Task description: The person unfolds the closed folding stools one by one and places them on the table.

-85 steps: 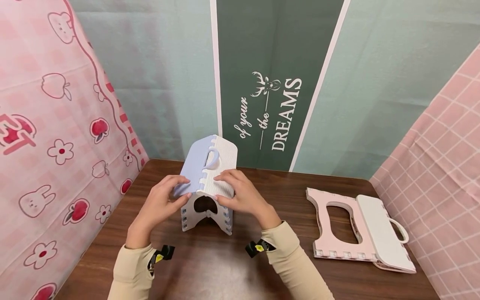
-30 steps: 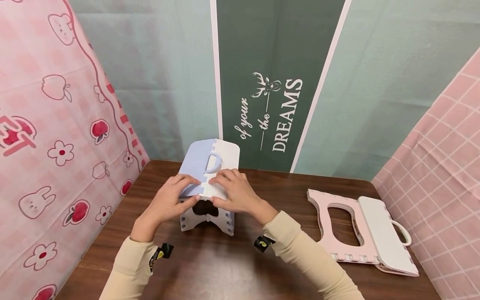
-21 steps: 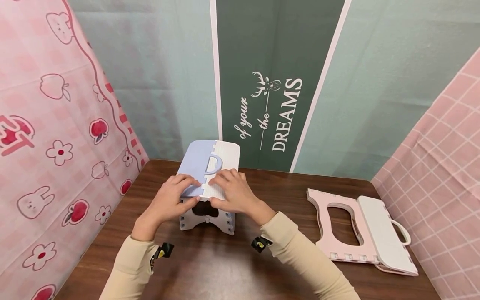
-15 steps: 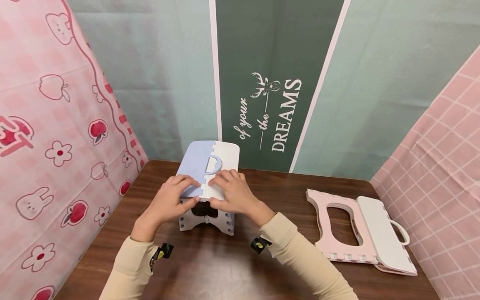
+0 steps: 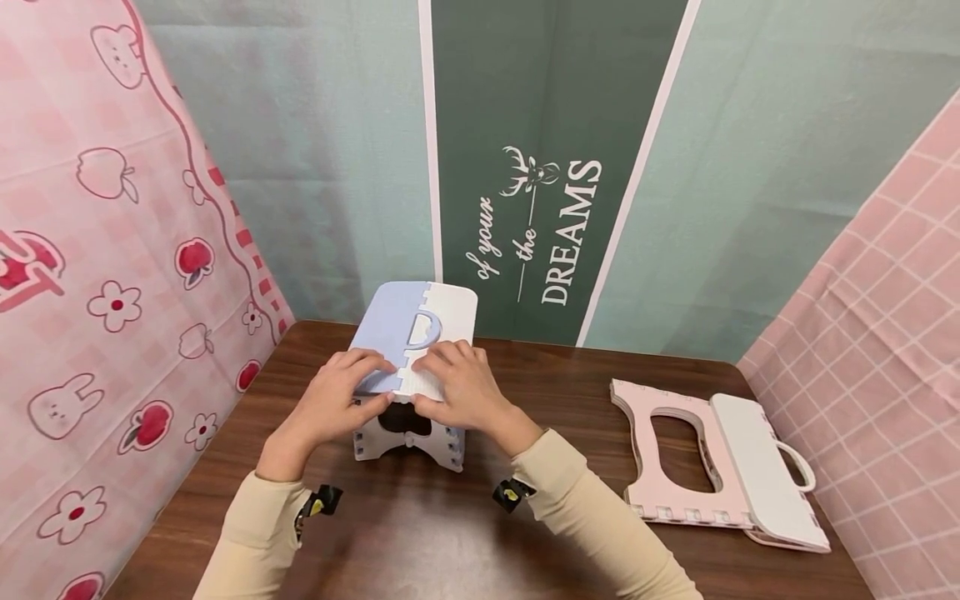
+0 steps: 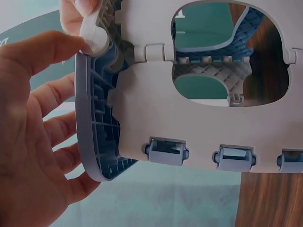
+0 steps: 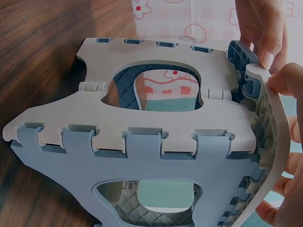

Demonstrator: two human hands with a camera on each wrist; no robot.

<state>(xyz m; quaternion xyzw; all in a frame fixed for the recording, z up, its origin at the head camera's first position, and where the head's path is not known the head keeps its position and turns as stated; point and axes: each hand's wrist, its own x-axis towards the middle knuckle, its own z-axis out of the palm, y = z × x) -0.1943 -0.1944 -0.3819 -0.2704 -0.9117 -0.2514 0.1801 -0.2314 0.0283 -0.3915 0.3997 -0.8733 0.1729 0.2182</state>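
Observation:
A blue and white folding step stool (image 5: pixel 388 321) stands on the table in the head view, its two top halves lying nearly flat and its legs spread. Near the front of the blue half, my left hand (image 5: pixel 332 400) rests fingers on top, thumb at the front edge. My right hand (image 5: pixel 467 387) grips the white half likewise, close to the centre hinge. In the left wrist view, the left thumb touches the stool's hinge end (image 6: pixel 96 40). The right wrist view shows the white and blue leg panels (image 7: pixel 156 94) joined at hinges. Some fingertips are hidden behind the top.
A folded pink and white step stool (image 5: pixel 742 467) lies flat on the right of the brown wooden table (image 5: pixel 435 542). A pink patterned cloth (image 5: pixel 127 350) hangs at the left, a green cloth with lettering (image 5: pixel 555 125) behind, and pink checked cloth (image 5: pixel 892 317) at the right.
The blue and white stool's top has gone from a peaked fold to nearly flat, and its handle now lies lower. Both hands have moved inward to the hinge; lately they stay nearly still.

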